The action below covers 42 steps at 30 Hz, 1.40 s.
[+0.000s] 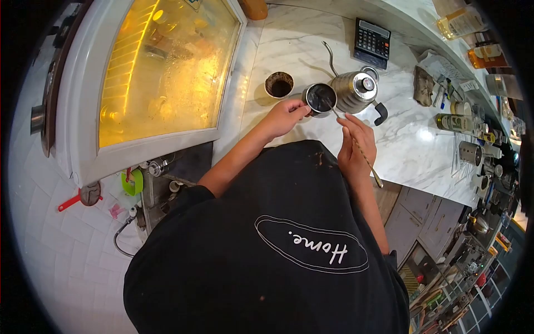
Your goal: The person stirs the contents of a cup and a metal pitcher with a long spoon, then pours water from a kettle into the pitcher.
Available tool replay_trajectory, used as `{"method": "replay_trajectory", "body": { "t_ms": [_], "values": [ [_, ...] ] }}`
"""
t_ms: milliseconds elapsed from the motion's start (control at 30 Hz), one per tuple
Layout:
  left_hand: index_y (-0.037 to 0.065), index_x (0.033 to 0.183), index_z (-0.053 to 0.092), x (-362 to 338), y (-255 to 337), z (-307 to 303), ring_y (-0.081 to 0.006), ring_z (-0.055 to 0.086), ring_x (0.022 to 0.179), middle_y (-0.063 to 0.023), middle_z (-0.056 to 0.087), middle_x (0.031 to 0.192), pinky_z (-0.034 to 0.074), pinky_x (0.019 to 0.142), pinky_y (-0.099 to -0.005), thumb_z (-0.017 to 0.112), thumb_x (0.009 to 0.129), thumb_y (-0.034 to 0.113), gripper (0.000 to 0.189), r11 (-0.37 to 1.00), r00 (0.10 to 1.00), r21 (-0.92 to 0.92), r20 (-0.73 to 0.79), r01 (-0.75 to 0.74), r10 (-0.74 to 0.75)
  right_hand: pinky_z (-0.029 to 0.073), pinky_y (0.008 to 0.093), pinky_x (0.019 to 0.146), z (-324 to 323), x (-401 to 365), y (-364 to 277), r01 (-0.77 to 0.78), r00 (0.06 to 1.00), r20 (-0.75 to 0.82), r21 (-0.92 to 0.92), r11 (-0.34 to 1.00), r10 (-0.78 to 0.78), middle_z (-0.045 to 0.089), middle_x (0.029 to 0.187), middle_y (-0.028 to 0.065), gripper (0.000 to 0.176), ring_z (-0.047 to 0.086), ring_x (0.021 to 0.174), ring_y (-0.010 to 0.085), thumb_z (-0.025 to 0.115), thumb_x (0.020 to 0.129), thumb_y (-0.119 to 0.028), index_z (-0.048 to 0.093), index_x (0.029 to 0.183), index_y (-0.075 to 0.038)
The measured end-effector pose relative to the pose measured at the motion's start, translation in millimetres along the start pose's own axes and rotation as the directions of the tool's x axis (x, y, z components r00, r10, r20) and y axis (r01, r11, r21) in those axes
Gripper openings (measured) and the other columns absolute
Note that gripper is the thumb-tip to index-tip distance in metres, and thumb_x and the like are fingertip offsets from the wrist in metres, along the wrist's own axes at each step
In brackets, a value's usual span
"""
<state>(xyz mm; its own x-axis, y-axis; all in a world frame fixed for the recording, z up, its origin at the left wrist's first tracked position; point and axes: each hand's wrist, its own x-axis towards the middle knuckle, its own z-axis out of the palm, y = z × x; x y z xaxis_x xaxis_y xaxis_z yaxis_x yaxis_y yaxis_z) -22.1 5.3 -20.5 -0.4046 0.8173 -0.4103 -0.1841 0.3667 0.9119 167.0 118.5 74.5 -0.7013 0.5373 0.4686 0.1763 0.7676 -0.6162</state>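
My left hand (pixel 285 118) grips the side of a metal cup (pixel 306 96) that holds dark liquid. Between the fingers of my right hand (pixel 356 139) is a long bar spoon (pixel 363 155) with a twisted stem. Its lower end dips into the dark liquid, so the tip is hidden. Just left of the metal cup stands a paper cup (pixel 278 84) with something dark brown inside. A steel gooseneck kettle (pixel 356 91) is close on the right, its thin spout pointing away from me and its black handle toward my right hand.
A black calculator (pixel 372 42) lies on the marble counter (pixel 311 30) beyond the kettle. At left is a fridge with a yellow-lit glass door (pixel 172 72). Bottles, including a green one (pixel 457 123), a folded cloth (pixel 423 86) and several tools line the right side.
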Motion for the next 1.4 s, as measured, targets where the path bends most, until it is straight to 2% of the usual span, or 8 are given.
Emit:
{"method": "replay_trajectory", "body": {
  "t_ms": [133, 367, 600, 800, 1000, 1200, 1300, 1400],
  "values": [
    [0.001, 0.105, 0.071, -3, 8, 1, -0.0097, 0.06, 0.088, -0.0002, 0.07, 0.094, 0.049, 0.083, -0.0278, 0.062, 0.101, 0.029, 0.029, 0.998, 1.0, -0.066, 0.012, 0.018, -0.017, 0.05, 0.0405, 0.089, -5, -2, 4, -0.096, 0.995, -0.022, -0.053, 0.994, 0.095, 0.072, 0.107, 0.0158, 0.014, 0.067, 0.106, 0.0304, 0.064, 0.093, -0.001, 0.07, 0.105, -0.003],
    [0.007, 0.124, 0.064, -31, 22, -11, -0.0135, 0.064, 0.104, -0.0042, 0.071, 0.114, 0.046, 0.091, -0.0301, 0.059, 0.103, 0.026, 0.029, 0.997, 0.999, -0.057, 0.019, 0.042, -0.041, 0.051, 0.0405, 0.088, -15, 0, -4, -0.045, 0.999, -0.014, -0.007, 0.999, 0.045, 0.073, 0.105, 0.0156, 0.015, 0.069, 0.103, 0.0318, 0.063, 0.092, 0.001, 0.069, 0.105, -0.003],
    [0.003, 0.124, 0.063, -43, -21, -43, -0.0142, 0.062, 0.103, -0.0059, 0.068, 0.106, 0.049, 0.094, -0.0293, 0.071, 0.095, 0.019, 0.034, 0.996, 0.953, -0.089, -0.303, -0.01, -0.017, 0.052, 0.0397, 0.089, -24, -1, -9, -0.017, 0.995, -0.099, 0.046, 0.999, 0.021, 0.073, 0.103, 0.0151, 0.014, 0.07, 0.101, 0.0315, 0.059, 0.095, 0.003, 0.069, 0.105, -0.001],
    [0.003, 0.138, 0.05, -14, -54, -55, -0.028, 0.061, 0.114, -0.0175, 0.06, 0.125, 0.05, 0.098, -0.0385, 0.085, 0.079, 0.025, 0.072, 0.975, 0.856, 0.223, -0.507, 0.014, 0.104, 0.054, 0.0365, 0.088, -18, -8, 4, -0.093, 0.981, -0.16, 0.125, 0.988, 0.112, 0.073, 0.105, 0.0163, 0.016, 0.071, 0.099, 0.0309, 0.054, 0.099, 0.0, 0.069, 0.105, 0.002],
    [0.004, 0.146, 0.043, 27, -61, -58, -0.0366, 0.054, 0.126, -0.0237, 0.052, 0.137, 0.046, 0.104, -0.0466, 0.093, 0.066, 0.033, 0.099, 0.845, 0.802, 0.515, -0.437, -0.147, 0.407, 0.054, 0.0352, 0.09, -17, -12, 5, -0.315, 0.885, -0.264, 0.27, 0.91, 0.384, 0.075, 0.099, 0.0154, 0.032, 0.071, 0.096, 0.0243, 0.044, 0.108, -0.011, 0.07, 0.103, 0.007],
    [0.005, 0.139, 0.047, 50, -56, -51, -0.0328, 0.059, 0.121, -0.0195, 0.06, 0.129, 0.048, 0.103, -0.0437, 0.097, 0.06, 0.025, 0.096, 0.891, 0.818, 0.364, -0.4, -0.271, 0.413, 0.053, 0.0339, 0.092, -20, -11, 6, -0.375, 0.853, -0.289, 0.24, 0.895, 0.435, 0.075, 0.099, 0.0153, 0.034, 0.072, 0.095, 0.0223, 0.043, 0.109, -0.013, 0.07, 0.104, 0.007],
    [0.005, 0.135, 0.048, 51, -48, -51, -0.0277, 0.064, 0.115, -0.0154, 0.066, 0.122, 0.052, 0.099, -0.0396, 0.095, 0.063, 0.017, 0.087, 0.884, 0.796, 0.241, -0.387, -0.4, 0.465, 0.052, 0.0334, 0.094, -22, -11, 6, -0.368, 0.839, -0.278, 0.343, 0.864, 0.468, 0.076, 0.102, 0.0153, 0.034, 0.071, 0.097, 0.0206, 0.043, 0.109, -0.013, 0.07, 0.106, 0.007],
    [0.005, 0.133, 0.049, 37, -31, -48, -0.0245, 0.067, 0.111, -0.0134, 0.068, 0.118, 0.053, 0.096, -0.0368, 0.092, 0.066, 0.013, 0.08, 0.884, 0.771, 0.295, -0.438, -0.363, 0.463, 0.047, 0.0318, 0.099, -26, -12, 10, -0.348, 0.897, -0.203, 0.221, 0.911, 0.392, 0.076, 0.103, 0.0134, 0.032, 0.068, 0.102, 0.0172, 0.041, 0.111, -0.016, 0.067, 0.11, 0.004]
  ]
}}
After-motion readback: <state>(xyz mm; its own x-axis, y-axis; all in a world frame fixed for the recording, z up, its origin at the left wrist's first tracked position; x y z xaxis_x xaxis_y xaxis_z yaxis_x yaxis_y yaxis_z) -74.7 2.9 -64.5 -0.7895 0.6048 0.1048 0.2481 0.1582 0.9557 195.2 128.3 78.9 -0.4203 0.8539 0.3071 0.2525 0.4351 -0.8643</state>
